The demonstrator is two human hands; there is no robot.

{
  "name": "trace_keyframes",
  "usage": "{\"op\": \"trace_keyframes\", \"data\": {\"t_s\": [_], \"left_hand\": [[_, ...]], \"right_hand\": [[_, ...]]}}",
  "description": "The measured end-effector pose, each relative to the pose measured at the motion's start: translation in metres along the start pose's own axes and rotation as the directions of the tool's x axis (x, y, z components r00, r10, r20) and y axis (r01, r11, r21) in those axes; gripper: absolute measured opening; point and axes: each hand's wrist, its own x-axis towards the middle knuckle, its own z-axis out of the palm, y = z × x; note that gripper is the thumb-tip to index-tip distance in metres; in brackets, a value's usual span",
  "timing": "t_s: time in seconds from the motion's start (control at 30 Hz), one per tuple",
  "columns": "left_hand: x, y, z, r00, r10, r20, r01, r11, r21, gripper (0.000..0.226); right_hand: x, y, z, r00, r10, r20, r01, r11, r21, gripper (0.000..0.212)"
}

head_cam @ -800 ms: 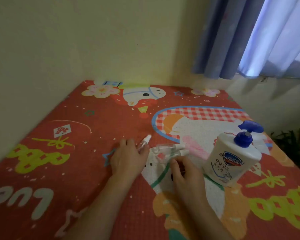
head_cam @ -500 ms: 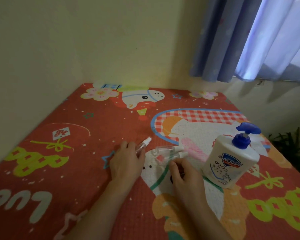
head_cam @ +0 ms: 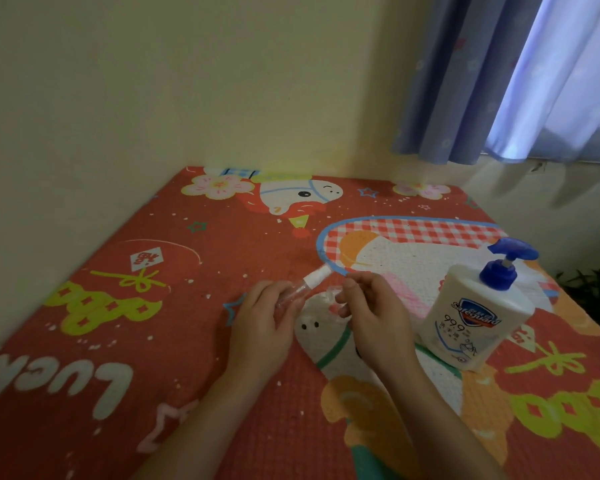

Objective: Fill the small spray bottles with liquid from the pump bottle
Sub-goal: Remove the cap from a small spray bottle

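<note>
The tabletop [head_cam: 153, 341], under a red cartoon-print cover, sits in a wall corner, with a blue curtain [head_cam: 499, 81] over its far right corner. The white pump bottle [head_cam: 471, 317] stands upright near the right edge, its blue pump head [head_cam: 506, 265] not pressed.

Near the middle, the left hand [head_cam: 260, 327] has its fingers curled round a clear spray bottle [head_cam: 302, 289] whose white cap [head_cam: 317, 274] points toward the far edge. The right hand [head_cam: 374, 313] is curled on another small clear bottle [head_cam: 333, 296] just beside it; how many lie there I cannot tell.

The step looks like opening a bottle. To do it well, pin the body firmly, twist the top off with fingertips only, and set it down near the middle where it cannot roll away. Then stand the open bottle upright beside the pump bottle before pressing.
</note>
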Motion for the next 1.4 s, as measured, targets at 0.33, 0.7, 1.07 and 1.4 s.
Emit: {"op": "trace_keyframes", "data": {"t_s": [0.33,0.7,1.07,1.4], "left_hand": [[-0.015,0.004,-0.015,0.973,0.232,-0.020,-0.231,0.972,0.041,0.028],[-0.017,-0.004,-0.014,0.952,0.307,-0.001,-0.302,0.938,0.170,0.035],[-0.012,-0.001,-0.005,0.892,0.450,0.032,-0.447,0.872,0.198,0.032],[-0.011,-0.002,-0.004,0.915,0.398,0.063,-0.403,0.900,0.164,0.035]], "right_hand": [[-0.003,-0.015,0.013,0.986,-0.048,0.161,0.045,0.999,0.026,0.016],[-0.002,-0.011,0.001,0.965,-0.042,0.260,0.062,0.996,-0.070,0.012],[0.003,-0.004,-0.016,0.952,-0.060,0.299,0.108,0.984,-0.144,0.012],[0.005,-0.001,-0.024,0.916,-0.148,0.373,0.226,0.958,-0.176,0.010]]}}
